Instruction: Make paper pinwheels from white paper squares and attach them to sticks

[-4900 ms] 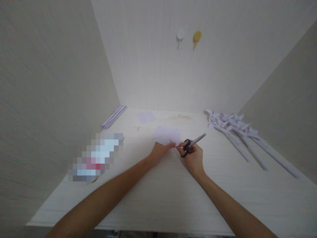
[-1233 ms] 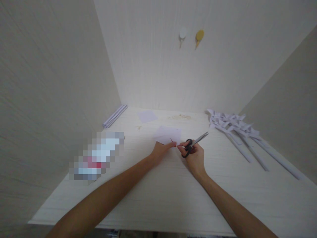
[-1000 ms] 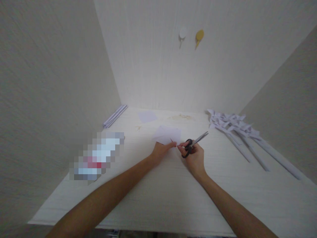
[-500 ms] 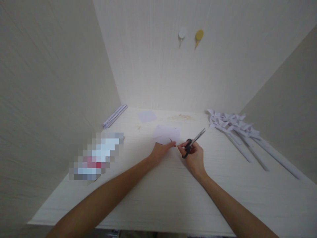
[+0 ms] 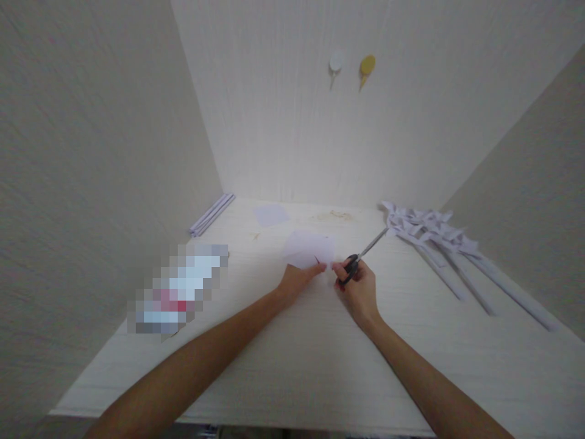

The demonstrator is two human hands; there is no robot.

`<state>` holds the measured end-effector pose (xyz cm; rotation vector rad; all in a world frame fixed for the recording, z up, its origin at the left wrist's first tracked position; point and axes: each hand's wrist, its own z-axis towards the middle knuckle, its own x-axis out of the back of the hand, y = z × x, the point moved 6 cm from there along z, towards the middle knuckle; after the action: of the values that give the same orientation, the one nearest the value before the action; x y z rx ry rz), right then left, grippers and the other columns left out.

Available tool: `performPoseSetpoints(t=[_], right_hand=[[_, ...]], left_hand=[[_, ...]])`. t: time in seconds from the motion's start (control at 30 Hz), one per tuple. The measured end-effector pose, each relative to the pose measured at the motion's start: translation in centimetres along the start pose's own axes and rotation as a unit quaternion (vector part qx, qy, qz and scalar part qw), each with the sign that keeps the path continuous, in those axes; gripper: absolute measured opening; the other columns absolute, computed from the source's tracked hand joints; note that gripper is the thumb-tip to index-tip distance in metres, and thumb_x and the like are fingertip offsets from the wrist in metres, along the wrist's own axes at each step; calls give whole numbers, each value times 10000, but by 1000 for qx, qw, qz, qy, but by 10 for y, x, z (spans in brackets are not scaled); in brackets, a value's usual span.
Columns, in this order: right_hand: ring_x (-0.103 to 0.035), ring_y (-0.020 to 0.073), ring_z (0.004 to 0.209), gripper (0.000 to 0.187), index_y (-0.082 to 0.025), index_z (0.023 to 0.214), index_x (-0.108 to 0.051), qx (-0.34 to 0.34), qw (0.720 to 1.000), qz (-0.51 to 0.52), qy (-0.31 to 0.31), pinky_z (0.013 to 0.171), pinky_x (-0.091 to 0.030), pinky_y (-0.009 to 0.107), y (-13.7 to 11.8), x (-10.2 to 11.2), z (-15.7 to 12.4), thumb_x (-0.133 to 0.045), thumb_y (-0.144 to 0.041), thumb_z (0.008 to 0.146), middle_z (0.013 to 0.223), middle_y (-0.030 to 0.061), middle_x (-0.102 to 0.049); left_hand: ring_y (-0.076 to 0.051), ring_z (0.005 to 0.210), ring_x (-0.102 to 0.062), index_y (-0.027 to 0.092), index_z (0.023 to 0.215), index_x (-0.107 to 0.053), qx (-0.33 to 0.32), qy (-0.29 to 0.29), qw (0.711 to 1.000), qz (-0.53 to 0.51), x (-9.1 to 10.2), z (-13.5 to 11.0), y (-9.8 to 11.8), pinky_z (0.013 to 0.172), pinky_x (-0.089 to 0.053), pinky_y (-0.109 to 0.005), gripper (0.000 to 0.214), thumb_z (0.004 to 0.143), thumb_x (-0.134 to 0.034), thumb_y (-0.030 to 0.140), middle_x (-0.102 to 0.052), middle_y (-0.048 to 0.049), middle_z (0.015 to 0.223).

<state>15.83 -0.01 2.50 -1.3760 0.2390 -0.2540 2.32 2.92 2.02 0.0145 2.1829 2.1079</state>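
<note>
A white sheet of paper lies near the middle of the table, with a slit showing close to my left thumb. My left hand grips its near edge, thumb on top and fingers underneath, partly hidden. Just to the right, my right hand is closed around the black handles of a pair of scissors. The scissor blades point away to the upper right, clear of the sheet, and look closed. My right thumb is beside the sheet's near right corner; whether it touches the paper I cannot tell.
Several paper pinwheels on rolled sticks lie at the right. Rolled paper sticks rest by the left wall, behind a blurred-out object. Another paper square is at the back. White and yellow hooks hang on the wall.
The scissors have turned in my right hand, their blades swinging lower to the right and coming together. My right thumb has shifted slightly up. The sheet has moved a little to the right.
</note>
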Motion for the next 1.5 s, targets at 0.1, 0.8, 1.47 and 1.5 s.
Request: performPoseSetpoints(t=[0.1, 0.8, 1.47, 1.5], right_hand=[[-440, 67, 374, 248, -174, 633, -448, -3, 1000, -6, -11, 341, -347, 185, 1, -2, 1, -643, -312, 567, 510, -54, -494], [-455, 53, 423, 179, -169, 659, -468, 55, 988, 37, 141, 385, -349, 176, -5, 25, 6, -622, -232, 596, 609, -31, -546], [-422, 43, 370, 197, -166, 636, -473, -33, 998, 45, -27, 335, -301, 157, 9, -7, -2, -640, -252, 578, 484, -71, -462], [-419, 42, 368, 195, -167, 634, -473, -34, 998, 49, -26, 333, -297, 156, 10, -7, -1, -640, -251, 579, 480, -72, -457]], left_hand=[[-198, 825, -556, 163, 752, -613, -14, -19, 1000, -11, -2, -2, 0, 787, -392, -338, 249, 534, -651, 276, -634, -59, 877], [-150, 632, -571, 106, 759, -607, -2, -99, 992, -81, -4, 13, -15, 624, -446, -287, 264, 562, -629, 281, -633, -54, 713], [-189, 703, -597, 124, 811, -617, -37, -42, 991, -121, -1, 6, -1, 635, -477, -321, 320, 538, -650, 288, -646, -76, 834], [-190, 706, -596, 122, 810, -616, -39, -45, 993, -106, -1, 6, 0, 637, -476, -323, 317, 542, -647, 288, -646, -78, 833]])
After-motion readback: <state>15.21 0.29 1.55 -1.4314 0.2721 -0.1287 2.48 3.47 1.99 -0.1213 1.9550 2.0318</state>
